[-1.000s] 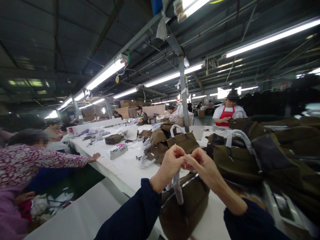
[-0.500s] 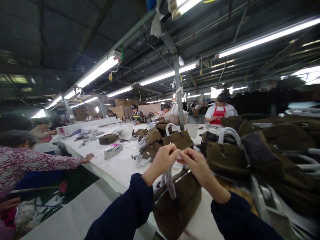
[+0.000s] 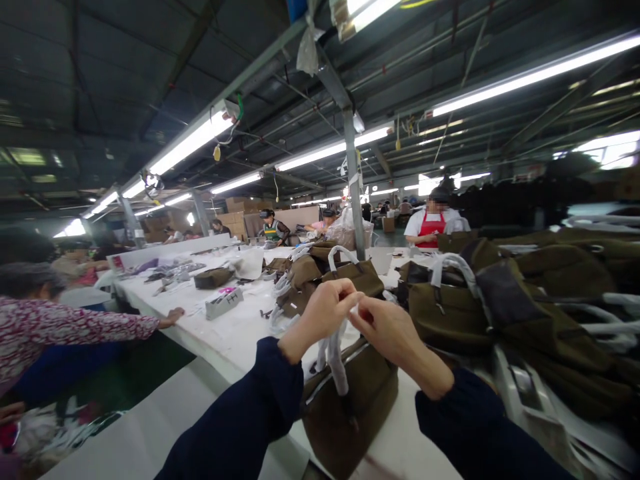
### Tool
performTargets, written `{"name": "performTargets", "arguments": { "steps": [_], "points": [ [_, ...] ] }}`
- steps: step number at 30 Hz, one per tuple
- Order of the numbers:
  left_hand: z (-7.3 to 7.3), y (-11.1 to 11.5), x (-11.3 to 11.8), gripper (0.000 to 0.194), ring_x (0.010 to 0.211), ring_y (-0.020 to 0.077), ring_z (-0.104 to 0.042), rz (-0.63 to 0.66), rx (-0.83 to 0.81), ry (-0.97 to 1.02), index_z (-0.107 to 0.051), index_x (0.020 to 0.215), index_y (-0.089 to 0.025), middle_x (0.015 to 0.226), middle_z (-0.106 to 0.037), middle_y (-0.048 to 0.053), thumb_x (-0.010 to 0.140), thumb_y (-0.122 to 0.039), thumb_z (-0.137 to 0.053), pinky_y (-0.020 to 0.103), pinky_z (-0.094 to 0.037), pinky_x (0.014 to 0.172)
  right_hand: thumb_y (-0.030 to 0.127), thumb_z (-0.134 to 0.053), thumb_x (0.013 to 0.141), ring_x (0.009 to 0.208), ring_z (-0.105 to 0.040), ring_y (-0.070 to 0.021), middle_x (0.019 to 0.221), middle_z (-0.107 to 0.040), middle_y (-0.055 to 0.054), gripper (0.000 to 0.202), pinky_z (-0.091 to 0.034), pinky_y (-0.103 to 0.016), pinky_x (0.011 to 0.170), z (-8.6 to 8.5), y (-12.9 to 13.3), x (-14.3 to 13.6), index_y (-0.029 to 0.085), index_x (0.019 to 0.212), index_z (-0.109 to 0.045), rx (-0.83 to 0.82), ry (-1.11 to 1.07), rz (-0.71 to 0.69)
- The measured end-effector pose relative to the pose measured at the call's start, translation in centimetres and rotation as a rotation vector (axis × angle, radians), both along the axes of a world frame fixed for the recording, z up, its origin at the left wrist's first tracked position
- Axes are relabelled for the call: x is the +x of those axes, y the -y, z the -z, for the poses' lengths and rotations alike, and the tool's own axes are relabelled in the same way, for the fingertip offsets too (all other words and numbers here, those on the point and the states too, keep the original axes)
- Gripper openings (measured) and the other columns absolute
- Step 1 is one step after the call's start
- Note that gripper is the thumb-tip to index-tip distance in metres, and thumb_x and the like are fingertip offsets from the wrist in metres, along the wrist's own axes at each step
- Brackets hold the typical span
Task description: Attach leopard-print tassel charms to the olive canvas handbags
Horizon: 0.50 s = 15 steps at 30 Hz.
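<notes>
An olive-brown handbag (image 3: 365,413) with a dark lower front stands on the white table before me. Its handles (image 3: 337,367) are wrapped in white and rise beneath my hands. My left hand (image 3: 320,310) and my right hand (image 3: 393,330) meet above the bag, thumbs and fingers pinched together, fingertips nearly touching. Whatever lies between the fingertips is small and mostly hidden; a bit of white shows there.
More olive bags (image 3: 445,310) with white-wrapped handles crowd the right side and the area beyond my hands. A small grey box (image 3: 224,303) sits on the white table (image 3: 200,340). At left, a co-worker's hand (image 3: 171,317) rests on the table edge. A metal post (image 3: 353,180) rises behind.
My right hand has turned inward, its fingers curling more tightly against the left fingertips. The white piece between them shows less. The view has shifted slightly.
</notes>
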<state>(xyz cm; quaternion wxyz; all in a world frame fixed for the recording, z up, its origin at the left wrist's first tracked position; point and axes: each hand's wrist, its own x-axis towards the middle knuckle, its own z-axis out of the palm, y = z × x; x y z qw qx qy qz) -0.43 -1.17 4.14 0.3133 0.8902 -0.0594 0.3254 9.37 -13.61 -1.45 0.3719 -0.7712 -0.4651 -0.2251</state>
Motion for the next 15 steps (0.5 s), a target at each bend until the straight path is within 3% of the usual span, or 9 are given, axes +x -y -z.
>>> {"name": "performTargets", "arguments": {
  "steps": [2, 4, 7, 11, 15],
  "points": [
    [0.1, 0.4, -0.5, 0.025, 0.064, 0.0118, -0.048, -0.001, 0.014, 0.006, -0.058, 0.074, -0.018, 0.066, -0.054, -0.003, 0.09, -0.038, -0.055, 0.024, -0.036, 0.061, 0.035, -0.045, 0.093, 0.055, -0.044, -0.0146, 0.058, -0.051, -0.001, 0.034, -0.023, -0.03, 0.056, -0.1, 0.0, -0.4, 0.019, 0.063, -0.048, -0.003, 0.003, 0.023],
    [1.1, 0.4, -1.0, 0.023, 0.074, 0.0143, -0.054, -0.036, -0.036, 0.015, -0.06, 0.096, -0.019, 0.086, -0.062, 0.0, 0.085, -0.039, -0.062, 0.024, -0.04, 0.065, 0.036, -0.04, 0.095, 0.055, -0.045, -0.0143, 0.059, -0.051, -0.002, 0.036, -0.026, -0.029, 0.056, 0.8, 0.0, -0.5, 0.019, 0.064, -0.049, 0.114, -0.101, -0.058],
    [4.0, -0.2, -1.2, 0.06, 0.082, 0.0176, -0.057, -0.108, -0.096, -0.109, -0.049, 0.127, -0.019, 0.105, -0.062, 0.005, 0.073, -0.03, -0.072, 0.027, -0.044, 0.07, 0.051, -0.043, 0.094, 0.051, -0.044, -0.0121, 0.056, -0.049, 0.001, 0.044, -0.031, -0.026, 0.052, 3.6, -0.3, -0.5, 0.018, 0.067, -0.053, 0.385, -0.477, -0.234],
    [7.5, -0.6, 0.0, 0.043, 0.076, 0.0169, -0.056, -0.13, -0.153, -0.161, -0.061, 0.115, -0.017, 0.083, -0.063, 0.001, 0.075, -0.011, -0.047, 0.028, -0.043, 0.071, 0.066, -0.06, 0.077, 0.042, -0.038, -0.0081, 0.057, -0.049, 0.003, 0.05, -0.03, -0.022, 0.04, 7.4, -2.4, -0.5, 0.016, 0.073, -0.058, 0.644, -1.096, -0.447],
    [8.5, -0.1, 1.3, 0.054, 0.051, 0.0117, -0.047, 0.072, -0.464, -0.207, -0.057, 0.129, -0.017, 0.063, -0.055, -0.005, 0.076, -0.014, -0.046, 0.023, -0.04, 0.053, 0.064, -0.07, 0.065, 0.039, -0.037, -0.0079, 0.047, -0.042, 0.005, 0.049, -0.034, -0.021, 0.037, 8.3, -5.8, -0.3, 0.019, 0.062, -0.05, 0.699, -1.291, -0.645]
  ]
}}
